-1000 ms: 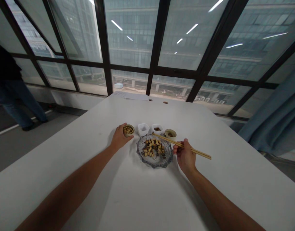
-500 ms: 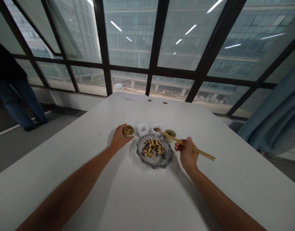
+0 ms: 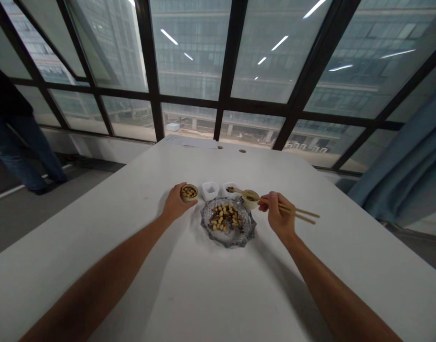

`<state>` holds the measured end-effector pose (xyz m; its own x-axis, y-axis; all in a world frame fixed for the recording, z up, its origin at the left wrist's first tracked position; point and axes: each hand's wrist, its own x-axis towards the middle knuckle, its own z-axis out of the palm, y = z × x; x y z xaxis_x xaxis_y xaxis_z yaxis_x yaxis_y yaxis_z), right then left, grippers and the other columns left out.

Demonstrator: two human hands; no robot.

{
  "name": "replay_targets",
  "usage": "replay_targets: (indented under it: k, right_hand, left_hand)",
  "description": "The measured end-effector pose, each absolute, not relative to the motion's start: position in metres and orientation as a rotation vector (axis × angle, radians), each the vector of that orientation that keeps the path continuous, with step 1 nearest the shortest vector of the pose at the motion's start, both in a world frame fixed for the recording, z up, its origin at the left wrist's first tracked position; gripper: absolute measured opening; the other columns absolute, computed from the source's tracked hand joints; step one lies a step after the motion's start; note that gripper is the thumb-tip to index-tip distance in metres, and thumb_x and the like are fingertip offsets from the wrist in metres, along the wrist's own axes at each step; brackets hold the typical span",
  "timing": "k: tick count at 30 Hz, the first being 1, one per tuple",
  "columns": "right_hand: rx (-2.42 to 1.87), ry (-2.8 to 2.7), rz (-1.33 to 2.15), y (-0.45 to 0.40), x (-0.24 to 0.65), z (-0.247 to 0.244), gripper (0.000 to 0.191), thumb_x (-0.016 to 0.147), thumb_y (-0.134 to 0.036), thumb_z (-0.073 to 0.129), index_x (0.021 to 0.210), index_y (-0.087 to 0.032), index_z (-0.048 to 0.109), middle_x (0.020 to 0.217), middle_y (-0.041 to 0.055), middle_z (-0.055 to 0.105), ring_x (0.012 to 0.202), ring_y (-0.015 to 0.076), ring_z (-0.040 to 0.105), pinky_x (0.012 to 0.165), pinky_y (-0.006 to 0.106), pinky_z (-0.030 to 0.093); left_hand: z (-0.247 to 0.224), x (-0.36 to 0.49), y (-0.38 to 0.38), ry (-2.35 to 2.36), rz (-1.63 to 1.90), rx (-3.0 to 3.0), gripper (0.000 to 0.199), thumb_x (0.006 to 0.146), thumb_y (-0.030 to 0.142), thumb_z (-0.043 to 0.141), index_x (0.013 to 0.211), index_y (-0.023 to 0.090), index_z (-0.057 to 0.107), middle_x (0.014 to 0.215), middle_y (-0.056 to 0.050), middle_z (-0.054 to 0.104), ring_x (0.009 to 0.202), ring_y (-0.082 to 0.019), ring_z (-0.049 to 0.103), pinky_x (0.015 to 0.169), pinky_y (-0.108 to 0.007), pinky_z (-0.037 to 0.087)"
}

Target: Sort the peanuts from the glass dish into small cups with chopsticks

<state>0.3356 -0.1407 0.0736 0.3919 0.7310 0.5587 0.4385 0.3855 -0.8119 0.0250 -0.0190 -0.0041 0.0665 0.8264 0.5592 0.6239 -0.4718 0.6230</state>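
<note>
My left hand (image 3: 174, 203) is wrapped round a small round cup (image 3: 189, 193) of nuts that stands on the table. In my right hand (image 3: 279, 213) is a pair of chopsticks (image 3: 299, 212), whose tips reach left over a small yellowish cup (image 3: 251, 200) towards a white dish (image 3: 230, 191) holding dark bits. Whether the tips grip anything is too small to tell. Between my hands lies a scalloped glass bowl (image 3: 228, 242) with peanuts (image 3: 221, 218) and dark striped seeds in it. Another white dish (image 3: 210, 191) stands beside the left cup.
The white table (image 3: 189, 294) runs up to a dark-framed window wall. Papers (image 3: 191, 142) and a small brown disc (image 3: 242, 151) lie at its far edge. A person (image 3: 22, 137) stands at the far left; a blue curtain (image 3: 389, 175) hangs at the right.
My right hand has swung the chopsticks to a flatter angle, and their rear ends have spread apart. My left hand keeps its hold on the cup. The view has shifted slightly.
</note>
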Motion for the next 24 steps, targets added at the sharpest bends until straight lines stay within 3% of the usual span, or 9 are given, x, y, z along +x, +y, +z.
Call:
replay_targets:
  k: [3, 6, 10, 16, 24]
  right_hand:
    - [-1.304, -1.338, 0.408, -0.152, 0.345, 0.101, 0.064, 0.083, -0.076, 0.052, 0.059, -0.018, 0.064, 0.044, 0.0034, 0.059, 0.035, 0.0125, 0.050, 0.034, 0.024, 0.040]
    - [-1.384, -1.614, 0.476, -0.162, 0.350, 0.118, 0.067, 0.082, -0.077, 0.050, 0.054, -0.018, 0.063, 0.040, 0.0027, 0.056, 0.032, 0.0116, 0.048, 0.031, 0.022, 0.035]
    - [-1.383, -1.859, 0.497, -0.164, 0.341, 0.119, 0.064, 0.087, -0.074, 0.046, 0.056, -0.020, 0.062, 0.046, 0.0019, 0.060, 0.038, 0.0125, 0.053, 0.035, 0.022, 0.039]
    - [-1.313, -1.777, 0.456, -0.158, 0.329, 0.106, 0.055, 0.090, -0.066, 0.049, 0.063, -0.021, 0.063, 0.057, 0.0039, 0.067, 0.049, 0.0165, 0.063, 0.046, 0.027, 0.050]
    - [-1.465, -1.738, 0.238, -0.164, 0.340, 0.122, 0.058, 0.089, -0.068, 0.048, 0.061, -0.020, 0.064, 0.050, 0.0036, 0.065, 0.044, 0.0155, 0.061, 0.043, 0.025, 0.044]
  left_hand:
    - [-0.004, 0.025, -0.019, 1.474, 1.369, 2.110, 0.072, 0.063, 0.040, 0.084, 0.125, 0.022, 0.052, 0.125, -0.011, 0.063, 0.118, -0.030, 0.060, 0.105, -0.046, 0.047]
    - [-0.004, 0.025, -0.018, 1.483, 1.357, 2.089, 0.073, 0.063, 0.040, 0.084, 0.126, 0.022, 0.052, 0.125, -0.012, 0.063, 0.117, -0.030, 0.061, 0.104, -0.047, 0.048]
    - [-0.003, 0.025, -0.019, 1.484, 1.357, 2.079, 0.072, 0.063, 0.040, 0.083, 0.126, 0.022, 0.053, 0.125, -0.012, 0.063, 0.117, -0.029, 0.061, 0.104, -0.046, 0.048]
    - [0.000, 0.023, -0.022, 1.498, 1.363, 2.054, 0.071, 0.063, 0.042, 0.082, 0.125, 0.021, 0.053, 0.124, -0.012, 0.064, 0.116, -0.029, 0.062, 0.103, -0.046, 0.048]
    - [0.000, 0.023, -0.021, 1.496, 1.356, 2.044, 0.071, 0.063, 0.044, 0.082, 0.124, 0.022, 0.054, 0.125, -0.012, 0.063, 0.115, -0.029, 0.062, 0.102, -0.046, 0.049]
